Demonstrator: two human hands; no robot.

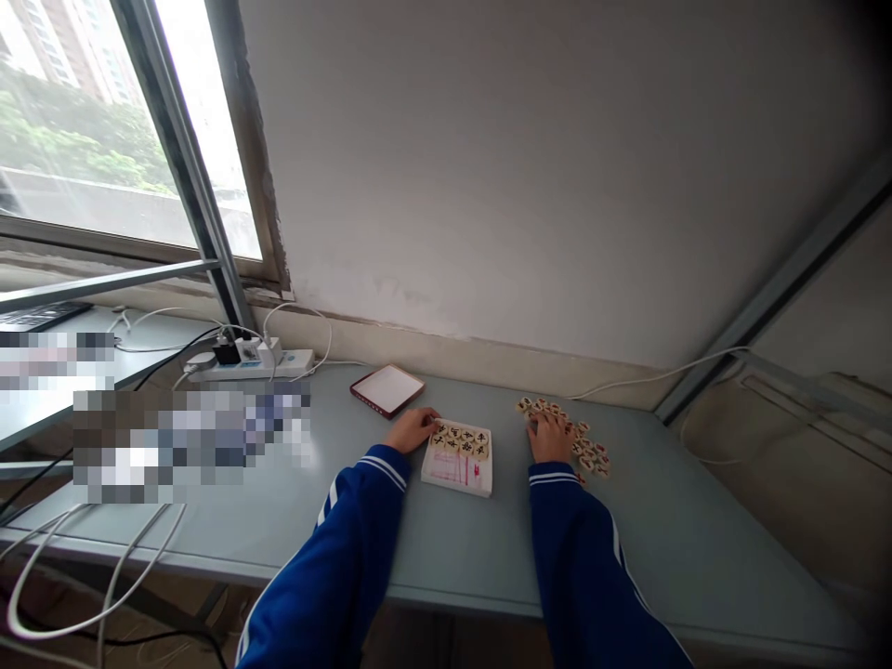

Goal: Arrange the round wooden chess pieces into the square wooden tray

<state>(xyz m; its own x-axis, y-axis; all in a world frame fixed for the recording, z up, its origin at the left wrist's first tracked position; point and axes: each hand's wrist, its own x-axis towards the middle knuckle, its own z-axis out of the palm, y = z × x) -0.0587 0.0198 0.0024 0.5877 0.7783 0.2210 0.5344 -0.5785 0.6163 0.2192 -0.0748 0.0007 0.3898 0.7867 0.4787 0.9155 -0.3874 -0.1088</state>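
Observation:
A white box (456,476) with red print lies on the desk in front of me. Along its far part sit two rows of round Chinese chess pieces (461,444) with dark characters. My left hand (413,429) is at the box's far left corner, its fingers bent over the edge beside the pieces. To the right, my right hand (550,437) rests palm down over the left side of a loose pile of Chinese chess pieces (592,455). Its fingers are partly apart, with the tips among the pieces; I make out nothing held in it.
A dark red box lid (387,390) lies inside up behind my left hand. A white power strip (293,362) with plugs and cables stands by the wall at left. Blurred-out items (195,437) cover the desk's left part. Metal posts (725,325) frame the desk (474,557).

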